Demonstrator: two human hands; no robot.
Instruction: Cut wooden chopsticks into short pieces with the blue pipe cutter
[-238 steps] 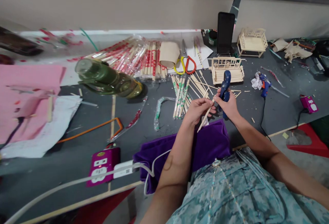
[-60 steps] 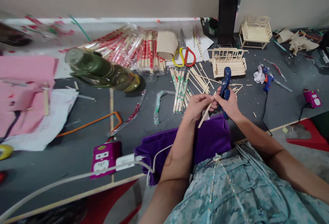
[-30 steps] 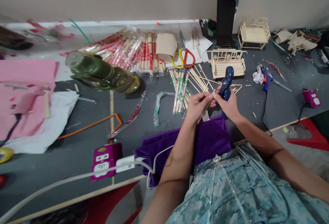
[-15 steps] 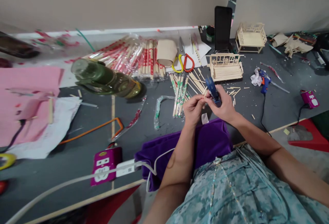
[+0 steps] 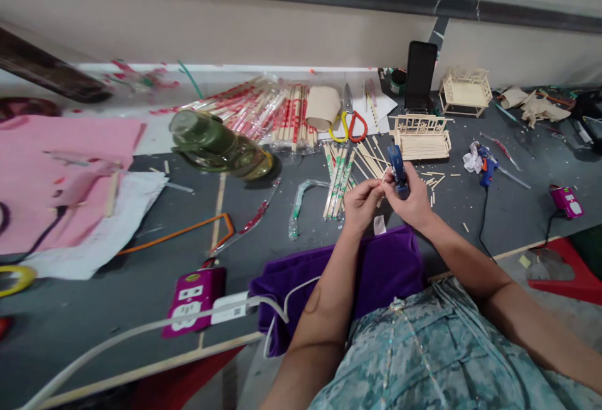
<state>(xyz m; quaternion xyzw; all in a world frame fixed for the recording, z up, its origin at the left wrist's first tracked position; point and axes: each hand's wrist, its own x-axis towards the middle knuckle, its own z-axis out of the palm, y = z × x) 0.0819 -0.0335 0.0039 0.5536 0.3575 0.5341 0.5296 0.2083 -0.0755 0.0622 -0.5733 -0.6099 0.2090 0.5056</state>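
Observation:
My left hand (image 5: 363,204) is closed, thumb and fingers pinched on a tiny piece that is too small to make out. Touching its fingertips is my right hand (image 5: 410,200), which is closed round a dark blue tool (image 5: 397,170). Just beyond my hands lie loose thin sticks (image 5: 371,158) and green-printed packs of chopsticks (image 5: 337,181). A small stick-built bench (image 5: 419,139) stands behind the tool, and a second stick-built seat (image 5: 464,93) is farther back at the right. Short cut sticks (image 5: 435,181) lie right of my right hand.
A green bottle (image 5: 220,147) lies left of centre, near red-printed chopstick packs (image 5: 294,115). Scissors (image 5: 348,125) and an upright phone (image 5: 420,76) are at the back. A blue glue gun (image 5: 488,170) lies right. Purple cloth (image 5: 390,262) and a white cable (image 5: 141,330) are in front.
The camera view has shifted, so the table's things appear farther right and mostly lower. My hands remain together, with the blue tool still in my right hand, now seen more upright.

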